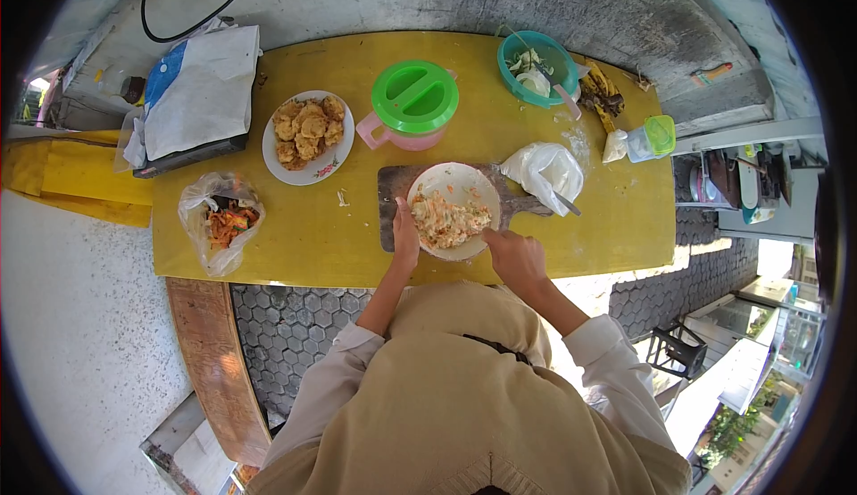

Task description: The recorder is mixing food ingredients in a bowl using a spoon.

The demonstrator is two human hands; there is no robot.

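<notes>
A white bowl (pixel 490 190) holding a lumpy batter with orange and green bits (pixel 450 222) rests on a dark wooden cutting board (pixel 390 194). My left hand (pixel 405 235) presses against the bowl's left rim, palm inward. At the lower right rim my right hand (pixel 517 254) is closed, seemingly round a utensil that blurs into the batter; its kind cannot be told. Just right of the bowl stands an open plastic bag of white powder (pixel 550 170) with a metal utensil handle (pixel 568 204) sticking out. Beyond the board is a pink pitcher with a green lid (pixel 415 100).
A plate of fried fritters (pixel 309 130), a plastic bag of scraps (pixel 224 220) and a covered dark appliance (pixel 201 93) occupy the yellow table's left (pixel 375 267). At the back right are a teal bowl with a knife (pixel 512 80), bananas (pixel 600 90) and a green-lidded container (pixel 653 139).
</notes>
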